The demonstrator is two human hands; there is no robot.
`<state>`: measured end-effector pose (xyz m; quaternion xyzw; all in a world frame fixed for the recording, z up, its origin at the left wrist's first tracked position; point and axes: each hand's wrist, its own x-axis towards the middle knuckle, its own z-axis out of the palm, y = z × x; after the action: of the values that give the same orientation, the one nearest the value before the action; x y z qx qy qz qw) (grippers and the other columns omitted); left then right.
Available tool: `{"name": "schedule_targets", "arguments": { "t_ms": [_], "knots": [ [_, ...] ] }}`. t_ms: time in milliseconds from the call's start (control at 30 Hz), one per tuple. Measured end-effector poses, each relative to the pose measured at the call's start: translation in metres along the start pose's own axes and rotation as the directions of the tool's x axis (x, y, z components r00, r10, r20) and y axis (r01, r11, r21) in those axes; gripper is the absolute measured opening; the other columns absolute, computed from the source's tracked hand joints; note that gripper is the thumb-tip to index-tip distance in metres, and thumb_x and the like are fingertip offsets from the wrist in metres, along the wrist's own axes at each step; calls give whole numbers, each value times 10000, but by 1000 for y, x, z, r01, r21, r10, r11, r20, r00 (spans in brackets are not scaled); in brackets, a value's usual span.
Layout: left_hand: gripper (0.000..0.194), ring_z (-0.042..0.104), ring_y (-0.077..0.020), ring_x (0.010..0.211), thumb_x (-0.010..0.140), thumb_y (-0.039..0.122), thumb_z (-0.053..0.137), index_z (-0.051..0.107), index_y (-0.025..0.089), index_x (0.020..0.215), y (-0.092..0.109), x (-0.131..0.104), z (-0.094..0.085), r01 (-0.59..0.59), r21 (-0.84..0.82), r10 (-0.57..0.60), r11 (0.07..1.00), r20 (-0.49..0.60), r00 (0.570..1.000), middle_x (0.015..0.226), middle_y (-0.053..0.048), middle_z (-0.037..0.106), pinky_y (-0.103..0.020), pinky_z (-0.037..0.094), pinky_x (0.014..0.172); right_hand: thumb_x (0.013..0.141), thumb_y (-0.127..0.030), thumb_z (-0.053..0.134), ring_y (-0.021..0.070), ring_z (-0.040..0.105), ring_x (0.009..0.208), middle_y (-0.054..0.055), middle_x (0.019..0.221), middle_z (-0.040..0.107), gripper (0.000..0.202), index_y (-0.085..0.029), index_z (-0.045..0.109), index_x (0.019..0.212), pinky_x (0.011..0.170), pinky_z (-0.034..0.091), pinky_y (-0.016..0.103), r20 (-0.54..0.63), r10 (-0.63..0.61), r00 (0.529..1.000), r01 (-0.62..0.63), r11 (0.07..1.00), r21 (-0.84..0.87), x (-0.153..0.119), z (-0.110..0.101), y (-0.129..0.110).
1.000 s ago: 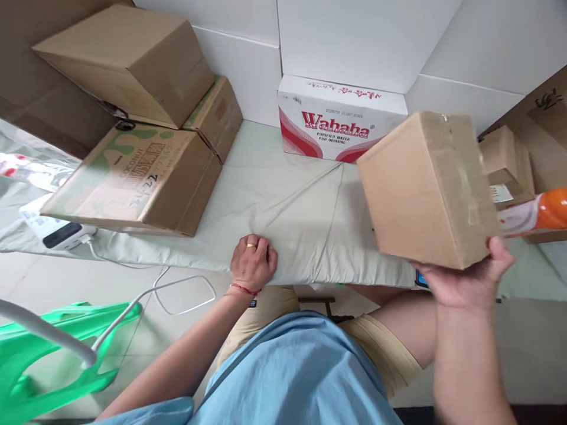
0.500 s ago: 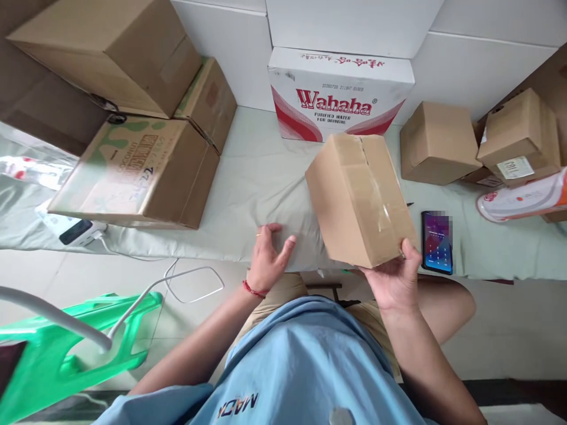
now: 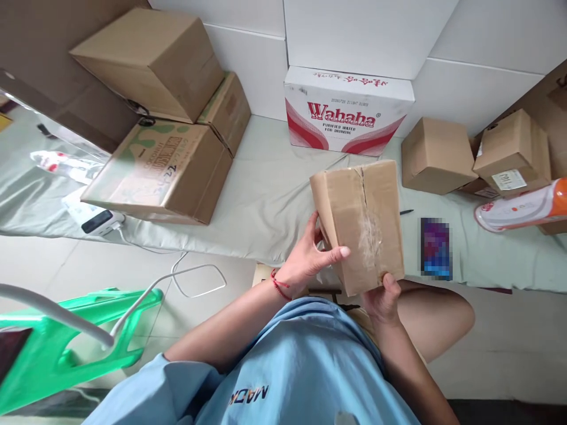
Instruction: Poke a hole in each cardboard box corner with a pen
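Nearest to us is the blue shirt (image 3: 283,372), with letters on its chest, and to our left we see a green plastic stool (image 3: 39,360). In front of the shirt, we have both hands on one brown cardboard box (image 3: 370,224). The right hand (image 3: 381,302) holds it from below at the near end; its grip is half closed on the lower edge, with the thumb on the taped face. The left hand (image 3: 308,257) takes the left edge; its grip is wide, fingers at the side and thumb on the taped face. The box is tilted, at the near edge of the cloth-covered surface (image 3: 261,195), and we cannot tell whether it touches there. To its right lie a phone (image 3: 436,251) with blurred screen and, just beside the box, a dark pen (image 3: 406,211). Farther, at the right, we see an orange and white bottle (image 3: 522,205) near small boxes (image 3: 436,154). At the left, a brown carton (image 3: 146,59) rests upon a printed carton (image 3: 150,171). Farthest, the Wahaha carton (image 3: 345,118) stands by the white wall (image 3: 354,35)
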<state>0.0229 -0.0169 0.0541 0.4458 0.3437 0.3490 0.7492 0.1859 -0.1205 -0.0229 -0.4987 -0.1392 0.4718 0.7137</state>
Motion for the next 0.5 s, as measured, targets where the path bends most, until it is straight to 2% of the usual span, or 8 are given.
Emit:
{"name": "schedule_targets", "arguments": {
  "t_ms": [67,133,267,333,400,500],
  "knots": [
    [1285,465,-453,1563,716,669,964,266,247,1709,-10,-4,-3,-23,60,22,998,18,1000,1645,-223,509,-557,507,1196,740,-683,780,351,732,1260,105,1313,797,761,-287,716,1387,1081,594,554,45,4,999,-2,999,-40,2,-15,-2],
    [1306,377,-463,1614,732,622,960,210,263,1739,-20,-9,-8,-106,177,103,978,24,994,1724,-232,381,-579,493,1212,766,-617,804,334,756,1202,105,1294,802,699,-294,714,1380,1079,595,557,89,25,996,-19,998,-66,3,-24,-6],
    [1469,175,-508,1683,613,514,1030,165,234,1767,-35,-16,-19,-338,437,332,833,93,939,1813,-248,173,-645,339,1324,748,-530,848,319,770,1137,101,1245,816,638,-295,731,1329,1069,605,567,175,84,981,-71,994,-80,3,-29,-10],
    [1486,158,-519,1686,597,500,1032,165,215,1770,-38,-17,-25,-366,461,353,808,117,928,1817,-255,160,-661,326,1330,735,-523,862,319,767,1143,101,1248,815,642,-290,736,1319,1080,600,574,194,99,976,-84,993,-85,2,-28,-9],
    [1471,193,-526,1677,584,498,1035,203,209,1761,-38,-17,-32,-348,417,339,839,98,936,1815,-247,194,-659,351,1320,751,-530,862,326,760,1177,108,1285,803,652,-286,728,1341,1102,586,590,219,105,970,-86,992,-95,1,-28,-7],
    [1342,299,-532,1640,541,495,1058,407,202,1677,-37,-16,-45,-252,230,248,940,48,968,1756,-215,380,-637,345,1333,815,-601,829,344,697,1347,120,1442,738,697,-296,696,1427,1174,537,603,291,68,954,-28,990,-139,-2,-25,-10]
  ]
}}
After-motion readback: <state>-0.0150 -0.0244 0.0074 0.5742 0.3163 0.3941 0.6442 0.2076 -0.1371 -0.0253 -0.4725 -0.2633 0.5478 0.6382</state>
